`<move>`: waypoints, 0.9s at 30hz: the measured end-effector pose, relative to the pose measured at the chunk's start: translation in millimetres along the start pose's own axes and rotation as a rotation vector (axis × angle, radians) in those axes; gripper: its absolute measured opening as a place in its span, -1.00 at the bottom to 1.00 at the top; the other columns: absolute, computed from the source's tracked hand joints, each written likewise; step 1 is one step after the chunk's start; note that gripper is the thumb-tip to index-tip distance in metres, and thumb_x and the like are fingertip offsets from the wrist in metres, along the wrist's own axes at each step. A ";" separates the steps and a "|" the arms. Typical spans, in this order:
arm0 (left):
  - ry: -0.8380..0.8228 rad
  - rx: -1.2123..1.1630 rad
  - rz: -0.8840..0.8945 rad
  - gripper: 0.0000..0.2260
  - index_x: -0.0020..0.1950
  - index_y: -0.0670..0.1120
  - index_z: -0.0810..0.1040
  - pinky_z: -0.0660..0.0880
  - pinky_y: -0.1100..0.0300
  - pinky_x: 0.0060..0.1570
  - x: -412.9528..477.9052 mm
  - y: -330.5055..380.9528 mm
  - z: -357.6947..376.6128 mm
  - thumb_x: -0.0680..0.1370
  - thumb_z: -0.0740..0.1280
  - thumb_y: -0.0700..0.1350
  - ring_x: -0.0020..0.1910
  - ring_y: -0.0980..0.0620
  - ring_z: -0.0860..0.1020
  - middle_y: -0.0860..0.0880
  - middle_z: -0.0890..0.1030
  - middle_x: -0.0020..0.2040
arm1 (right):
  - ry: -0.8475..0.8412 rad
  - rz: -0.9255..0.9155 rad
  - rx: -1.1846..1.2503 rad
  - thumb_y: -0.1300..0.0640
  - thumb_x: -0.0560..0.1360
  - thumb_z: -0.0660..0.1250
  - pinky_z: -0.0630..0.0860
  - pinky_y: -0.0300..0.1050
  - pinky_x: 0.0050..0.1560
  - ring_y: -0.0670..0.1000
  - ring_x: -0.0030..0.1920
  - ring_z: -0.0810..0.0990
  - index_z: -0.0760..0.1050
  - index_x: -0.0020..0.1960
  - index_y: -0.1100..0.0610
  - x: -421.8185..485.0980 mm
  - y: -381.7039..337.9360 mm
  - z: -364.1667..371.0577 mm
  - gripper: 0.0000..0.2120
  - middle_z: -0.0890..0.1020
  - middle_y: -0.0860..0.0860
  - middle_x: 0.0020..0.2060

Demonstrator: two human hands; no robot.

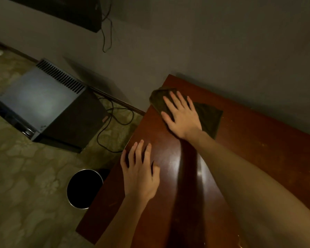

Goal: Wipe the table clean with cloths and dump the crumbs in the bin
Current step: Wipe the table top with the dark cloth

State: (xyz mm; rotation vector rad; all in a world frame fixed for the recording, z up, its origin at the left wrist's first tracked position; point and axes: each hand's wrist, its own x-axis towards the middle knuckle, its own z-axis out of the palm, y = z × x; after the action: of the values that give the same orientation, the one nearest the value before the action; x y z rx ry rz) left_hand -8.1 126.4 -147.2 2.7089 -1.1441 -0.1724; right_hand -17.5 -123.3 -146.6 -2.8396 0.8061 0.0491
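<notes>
In the head view the wiping step is in hand: the right hand (pixel 183 119) lies flat on a dark olive-green folded cloth (pixel 210 116) at the far left corner of the glossy reddish-brown wooden surface (pixel 258 140), in the upper middle of the frame. Its fingers (pixel 175 99) are straight and slightly spread, pressing down on the cloth, not pinching it. The cloth sits directly beneath the palm and fingers, with its right part sticking out past the hand and its far end bunched at the corner. The left hand (pixel 140 174) rests on the bare surface near the left edge, holding nothing, its fingers (pixel 139 149) spread and lightly bent, well apart from the cloth. A round black bin with a metal rim (pixel 84 188) stands on the patterned carpet just beside that edge, at lower left of the frame. A few pale specks show to the right of the cloth. The next move likely calls for sweeping those towards the edge above the bin while keeping flat pressure.
</notes>
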 end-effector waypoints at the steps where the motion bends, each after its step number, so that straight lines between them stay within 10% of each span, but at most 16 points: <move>1: -0.002 -0.005 0.015 -0.43 0.60 -0.02 0.36 0.14 -0.29 0.57 1.1 -0.2 -0.9 0.60 0.34 0.05 0.64 -0.09 0.21 -0.08 0.30 0.64 | 0.010 0.033 0.001 -0.28 0.69 -0.11 -0.11 0.15 0.65 0.05 0.68 -0.06 0.09 0.69 -0.05 -2.3 5.5 -1.7 -0.37 0.10 0.01 0.68; 7: -0.093 -0.017 0.253 -0.45 0.70 0.02 0.19 0.03 -0.15 0.64 14.5 0.8 -6.5 0.69 0.14 0.04 0.70 0.03 0.00 0.01 0.08 0.72 | 0.066 0.172 0.018 -0.20 0.73 -0.08 -0.09 0.18 0.65 0.07 0.68 -0.07 0.07 0.69 0.02 -77.5 -6.9 2.4 -0.40 0.08 0.05 0.68; 17: -0.090 -0.047 0.132 -0.35 0.70 -0.08 0.10 0.06 -0.07 0.65 14.9 -0.9 0.5 0.68 0.19 0.12 0.70 0.10 -0.02 -0.03 0.13 0.71 | 0.014 -0.215 -0.064 -0.08 0.71 -0.04 -0.11 0.13 0.65 0.06 0.68 0.00 0.12 0.68 0.08 1.1 -44.8 5.9 -0.43 0.15 0.07 0.67; 27: -0.094 -0.006 0.144 -0.37 0.69 -0.09 0.18 -0.02 -0.02 0.66 15.7 -1.1 0.2 0.67 0.17 0.13 0.70 0.09 -0.02 -0.01 0.12 0.71 | 0.142 0.334 0.039 -0.09 0.72 -0.10 -0.08 0.13 0.66 0.10 0.68 -0.05 0.08 0.68 0.14 -39.1 -18.9 4.2 -0.41 0.09 0.12 0.68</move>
State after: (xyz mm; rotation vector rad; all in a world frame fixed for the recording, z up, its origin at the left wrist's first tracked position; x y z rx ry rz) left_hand 3.6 115.8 -148.2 2.6247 -1.3573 -0.2832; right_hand -40.9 -86.5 -144.3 -2.6642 1.2895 -0.1220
